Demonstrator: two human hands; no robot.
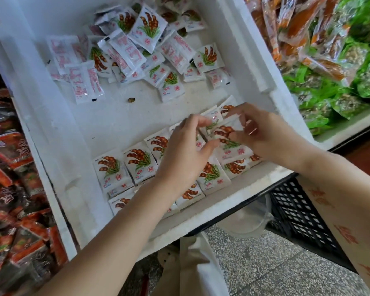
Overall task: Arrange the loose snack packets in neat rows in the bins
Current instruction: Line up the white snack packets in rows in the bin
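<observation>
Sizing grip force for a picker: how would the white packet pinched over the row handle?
Probably light: the right hand pinches the packet by fingertips alone. Likely soft, puffy, not rigid; the loose pile lies tilted and overlapping. Glossy film looks slippery.

Both forearms (107, 242) and hands (179, 154) are bare.

Below and to the right of the fingers (203, 121), a speckled grey terrazzo floor (265, 268) shows past the black front edge of the counter (265, 191). A black lattice plastic crate (297, 210) stands on it, lower right of the fingers. A tan cardboard box (340, 231) printed in red sits just beside the crate, farther right. Clear plastic (250, 223) hangs under the counter. The light is soft and even.
</observation>
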